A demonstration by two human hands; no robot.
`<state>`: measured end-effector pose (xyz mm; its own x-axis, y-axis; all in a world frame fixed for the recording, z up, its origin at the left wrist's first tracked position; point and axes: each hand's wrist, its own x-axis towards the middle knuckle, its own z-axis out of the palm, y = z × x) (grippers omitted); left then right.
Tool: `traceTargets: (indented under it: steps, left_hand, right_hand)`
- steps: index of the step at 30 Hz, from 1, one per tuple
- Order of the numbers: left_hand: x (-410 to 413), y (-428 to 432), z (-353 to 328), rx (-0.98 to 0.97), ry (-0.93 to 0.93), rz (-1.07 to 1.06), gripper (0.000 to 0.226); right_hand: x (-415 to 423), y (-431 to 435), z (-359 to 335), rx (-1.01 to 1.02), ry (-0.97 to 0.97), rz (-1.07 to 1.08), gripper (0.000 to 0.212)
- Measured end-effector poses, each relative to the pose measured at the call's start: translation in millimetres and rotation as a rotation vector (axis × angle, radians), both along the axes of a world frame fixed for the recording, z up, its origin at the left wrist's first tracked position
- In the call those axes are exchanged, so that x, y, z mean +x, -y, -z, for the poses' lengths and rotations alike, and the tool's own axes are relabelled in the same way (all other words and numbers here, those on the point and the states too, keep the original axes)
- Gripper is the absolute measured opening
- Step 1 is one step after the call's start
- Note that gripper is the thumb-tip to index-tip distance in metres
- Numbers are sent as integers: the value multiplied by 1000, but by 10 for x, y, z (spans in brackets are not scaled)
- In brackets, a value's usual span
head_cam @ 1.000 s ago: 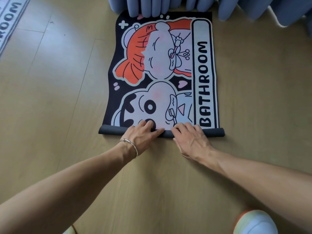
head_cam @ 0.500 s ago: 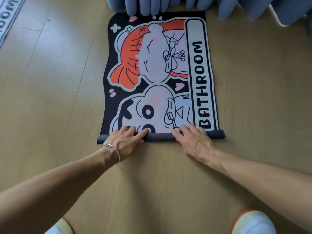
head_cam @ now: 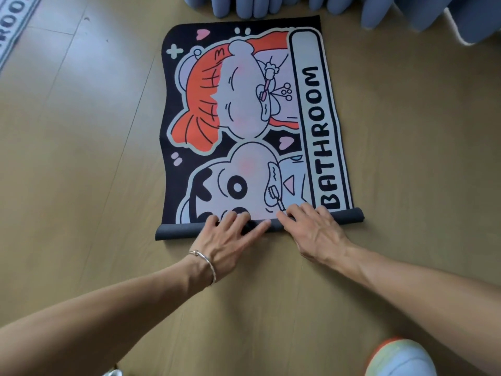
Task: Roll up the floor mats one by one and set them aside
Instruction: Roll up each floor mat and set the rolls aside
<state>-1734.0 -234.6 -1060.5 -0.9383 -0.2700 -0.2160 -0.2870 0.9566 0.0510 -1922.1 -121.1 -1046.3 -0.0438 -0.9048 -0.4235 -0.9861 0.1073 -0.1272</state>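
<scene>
The cartoon floor mat, black with an orange-haired figure and the word BATHROOM down its right side, lay flat on the wooden floor in the centre of the frame. Its near edge was turned into a thin dark roll that ran across the frame just below the middle. The rest of the mat stretched unrolled toward the top of the frame.

Both hands rested on that roll near its middle, close beside each other. The left hand lay with fingers straight and spread, fingertips over the roll and onto the printed face. The right hand pressed likewise, fingers extended and gripping nothing. A thin silver bracelet circled the left wrist.

At the top edge, blue padded shapes touched or overlapped the mat's far end. A second mat with lettering showed in the upper left corner, well apart. A pale shoe showed at the lower right.
</scene>
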Motion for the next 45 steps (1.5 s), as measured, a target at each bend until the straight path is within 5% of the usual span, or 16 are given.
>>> traceTargets:
  steps: [15,19,26,45]
  left_hand:
    - [-230,-69,7,186,280,-189,62]
    - [-326,71,-27,141,305,-162,62]
    - [-186,84,33,36,166,-125,65]
    - [-551,467,-57,81,336,-172,66]
  right_hand:
    - [300,-73,-4,94,-16,79,83]
    - [260,81,-13,177,-2,126,70]
    - [121,310,35,210,-29,111,77]
    - [150,353,-79,165,-39,122,76]
